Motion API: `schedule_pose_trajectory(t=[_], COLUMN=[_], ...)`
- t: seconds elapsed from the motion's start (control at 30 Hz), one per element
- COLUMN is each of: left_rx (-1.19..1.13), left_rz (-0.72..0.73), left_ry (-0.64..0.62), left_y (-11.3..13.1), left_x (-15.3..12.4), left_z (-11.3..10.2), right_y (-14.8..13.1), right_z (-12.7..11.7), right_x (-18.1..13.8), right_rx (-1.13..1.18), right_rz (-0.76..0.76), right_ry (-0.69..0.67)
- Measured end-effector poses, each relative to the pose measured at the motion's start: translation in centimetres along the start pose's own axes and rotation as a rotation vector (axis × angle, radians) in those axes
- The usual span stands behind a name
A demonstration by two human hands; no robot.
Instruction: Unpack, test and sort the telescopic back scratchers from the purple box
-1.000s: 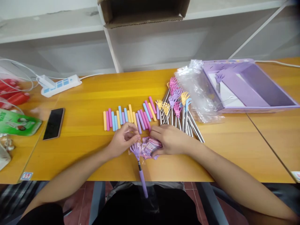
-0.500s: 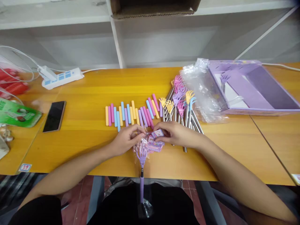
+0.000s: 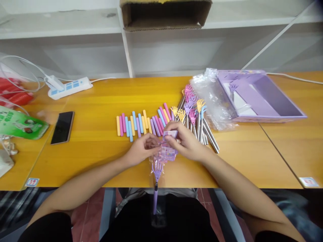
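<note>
A purple back scratcher (image 3: 156,171) in a clear plastic bag hangs over the table's front edge, its handle toward me. My left hand (image 3: 142,148) is closed on the mouth of that bag. In my right hand (image 3: 184,141) a small printed card (image 3: 170,135) is pinched between thumb and fingers. Several more purple and pink cards (image 3: 168,154) lie under and between the hands. Beyond them sits a row of coloured handle tubes (image 3: 138,124) in yellow, pink, blue and purple. Back scratcher heads on metal rods (image 3: 199,127) are heaped to the right.
Clear plastic bags (image 3: 212,101) lie beside a purple open box (image 3: 272,101) at the right, with one purple scratcher head in it. At the left are a phone (image 3: 62,127), a power strip (image 3: 72,88) and a green packet (image 3: 22,124). A cardboard box (image 3: 164,16) stands on the shelf.
My right hand has raised the card slightly and tilted it, off the other cards. My left hand stays at the bag's mouth. The whole view has shifted a little.
</note>
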State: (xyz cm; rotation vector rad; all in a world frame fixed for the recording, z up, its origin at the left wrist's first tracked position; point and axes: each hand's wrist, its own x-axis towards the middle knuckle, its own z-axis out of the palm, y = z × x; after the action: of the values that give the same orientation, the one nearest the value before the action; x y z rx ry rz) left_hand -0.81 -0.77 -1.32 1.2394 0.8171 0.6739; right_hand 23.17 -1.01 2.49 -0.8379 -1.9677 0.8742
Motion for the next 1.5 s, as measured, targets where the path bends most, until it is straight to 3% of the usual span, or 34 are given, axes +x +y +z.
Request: schedule_pose_trajectory(t=[0.13,0.43,0.97,1.1,1.27,1.5], left_rx=[0.03,-0.023,0.012,0.077,0.132,0.158], left_rz=[0.028,0.01,0.113,0.084,0.045,0.055], left_ry=[0.016,0.02,0.005,0.042,0.053,0.029], left_y=[-0.1,-0.4,0.2,0.6,1.0,1.1], left_x=[0.1,0.0,0.0,0.1,0.0,-0.3], left_z=[-0.1,-0.1,-1.2,-1.1,-1.0,-0.8], right_y=[1.4,2.2,1.9,1.6,1.2,1.7], right_z=[1.1,2.2,1.3,1.1,1.0,1.4], right_x=[-1.0,-1.9,-1.7,-1.7,-1.1,-1.0], right_rx=[-0.031,-0.187,-0.573,-0.501,-0.199,0.045], right_rz=[-0.129,-0.046,-0.125,-0.071,0.122,0.247], right_ry=[0.106,0.1,-0.107,-0.128,-0.054,0.001])
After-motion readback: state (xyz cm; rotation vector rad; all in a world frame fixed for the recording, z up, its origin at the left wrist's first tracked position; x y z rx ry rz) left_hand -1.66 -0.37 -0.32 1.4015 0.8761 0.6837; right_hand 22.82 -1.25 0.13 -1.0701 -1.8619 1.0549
